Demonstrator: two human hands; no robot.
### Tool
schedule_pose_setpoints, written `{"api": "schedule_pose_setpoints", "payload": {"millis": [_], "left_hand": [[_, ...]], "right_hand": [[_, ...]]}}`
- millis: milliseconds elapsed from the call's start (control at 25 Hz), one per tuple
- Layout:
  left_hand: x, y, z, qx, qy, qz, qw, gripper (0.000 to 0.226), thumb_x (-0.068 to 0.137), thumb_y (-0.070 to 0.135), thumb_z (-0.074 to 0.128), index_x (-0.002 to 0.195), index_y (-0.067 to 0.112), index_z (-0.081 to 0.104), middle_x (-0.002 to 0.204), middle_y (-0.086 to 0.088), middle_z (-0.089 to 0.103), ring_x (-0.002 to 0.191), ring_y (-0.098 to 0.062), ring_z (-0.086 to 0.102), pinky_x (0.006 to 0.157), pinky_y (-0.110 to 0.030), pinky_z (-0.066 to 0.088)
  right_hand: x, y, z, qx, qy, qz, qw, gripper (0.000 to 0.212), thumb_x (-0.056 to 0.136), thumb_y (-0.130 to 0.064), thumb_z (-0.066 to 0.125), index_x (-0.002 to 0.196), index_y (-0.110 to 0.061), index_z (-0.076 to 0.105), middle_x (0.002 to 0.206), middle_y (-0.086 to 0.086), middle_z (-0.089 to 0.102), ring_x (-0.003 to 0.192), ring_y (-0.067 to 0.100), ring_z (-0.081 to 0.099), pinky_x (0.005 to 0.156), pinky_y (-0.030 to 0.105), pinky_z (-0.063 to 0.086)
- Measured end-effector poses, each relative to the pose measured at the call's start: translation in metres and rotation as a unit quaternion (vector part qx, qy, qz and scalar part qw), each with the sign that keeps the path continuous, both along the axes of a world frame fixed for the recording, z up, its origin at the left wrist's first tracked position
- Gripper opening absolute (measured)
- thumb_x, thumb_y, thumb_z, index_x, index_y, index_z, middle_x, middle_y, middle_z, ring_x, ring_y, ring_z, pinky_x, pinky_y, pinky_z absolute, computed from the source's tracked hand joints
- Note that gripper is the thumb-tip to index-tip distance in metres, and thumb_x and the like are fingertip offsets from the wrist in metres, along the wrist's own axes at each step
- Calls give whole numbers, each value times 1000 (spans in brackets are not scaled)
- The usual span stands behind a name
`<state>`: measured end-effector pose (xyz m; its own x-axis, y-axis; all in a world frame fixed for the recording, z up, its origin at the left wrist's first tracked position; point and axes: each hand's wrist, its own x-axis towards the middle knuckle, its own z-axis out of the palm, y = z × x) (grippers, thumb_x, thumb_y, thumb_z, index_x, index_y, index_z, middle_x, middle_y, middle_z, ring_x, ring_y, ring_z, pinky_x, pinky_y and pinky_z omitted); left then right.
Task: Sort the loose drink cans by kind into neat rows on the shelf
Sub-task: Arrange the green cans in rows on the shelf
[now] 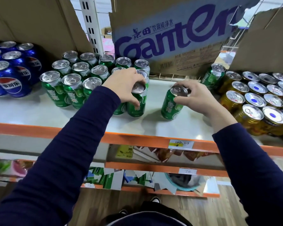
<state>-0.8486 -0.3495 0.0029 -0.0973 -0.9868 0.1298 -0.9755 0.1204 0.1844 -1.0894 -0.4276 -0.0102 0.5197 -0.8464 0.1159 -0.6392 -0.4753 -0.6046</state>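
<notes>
loose green can (171, 106) upright on the shelf (153, 126), right of the green rows (82, 70)
our right hand (198, 97) pinches its rim; we'd slide it left. left hand (126, 84) grips the row's end can (136, 105).

At nine o'clock the edge cuts the blue cans (11, 75); at three, the gold cans (253, 114). Our left hand (124, 85) half hides a green can (136, 106); the price tag (179, 143) blurs.

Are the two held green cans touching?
Apart. Head view shows bare shelf between the right green can in the right hand and the left green can in the left hand.
</notes>
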Motion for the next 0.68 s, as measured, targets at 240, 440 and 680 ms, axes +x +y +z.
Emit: {"api": "schedule_pose_setpoints", "payload": {"millis": [240,440,680], "left_hand": [[0,1,5,26,-12,-1,1000,76,57,43,88,125,27,59,110,-2,50,106,-24,49,94,-41,40],[-8,7,-6,-22,-20,33,999,70,72,56,72,132,23,54,116,-5,52,112,-27,47,97,-44,38],[-12,12,-12,-55,9,38,998,61,75,39,75,130,18,58,120,-4,55,114,-27,46,100,-41,35]], "right_hand": [[-1,-3,-1,16,-3,-5,1000,44,75,-20,70,118,-25,62,109,-4,53,98,15,53,86,35,47],[-3,-6,-4,3,13,11,1000,50,78,-24,70,126,-24,56,117,-6,51,101,12,50,84,27,41],[-7,-14,-7,-12,20,22,999,55,73,-43,78,123,-28,59,116,-6,50,101,12,50,87,27,42]]}}
